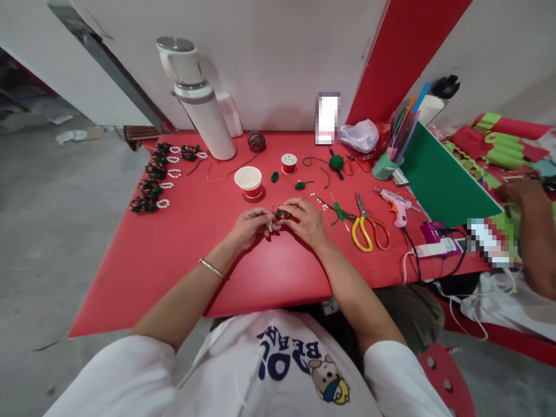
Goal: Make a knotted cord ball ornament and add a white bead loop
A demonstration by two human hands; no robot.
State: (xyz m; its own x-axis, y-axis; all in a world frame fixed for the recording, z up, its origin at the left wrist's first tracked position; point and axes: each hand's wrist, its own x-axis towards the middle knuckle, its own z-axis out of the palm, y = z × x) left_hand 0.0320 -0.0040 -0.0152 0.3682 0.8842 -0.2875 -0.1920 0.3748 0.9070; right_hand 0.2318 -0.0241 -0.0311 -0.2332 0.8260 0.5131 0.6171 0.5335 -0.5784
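Observation:
At the middle of the red table, my right hand point(306, 219) is closed around a small dark multicolored yarn piece point(283, 214). My left hand point(252, 227) pinches a short loop of white beads point(271, 226) at the left side of that piece. Fingers partly cover both, so how they join is hidden. A white cup point(248, 180) with beads inside stands just beyond my left hand. Loose white beads point(322, 202) and a crochet hook with green yarn point(340, 212) lie to the right of my right hand, near yellow-and-orange-handled scissors point(364, 229).
Several finished yarn pieces with bead loops point(150, 188) line the left edge. Behind are a tall white flask point(204, 119), a yarn ball point(256, 141), a thread spool point(289, 164) and green yarn point(336, 163). Rightward lie a pink glue gun point(398, 207), a pen cup point(386, 167) and another person's arm point(538, 237).

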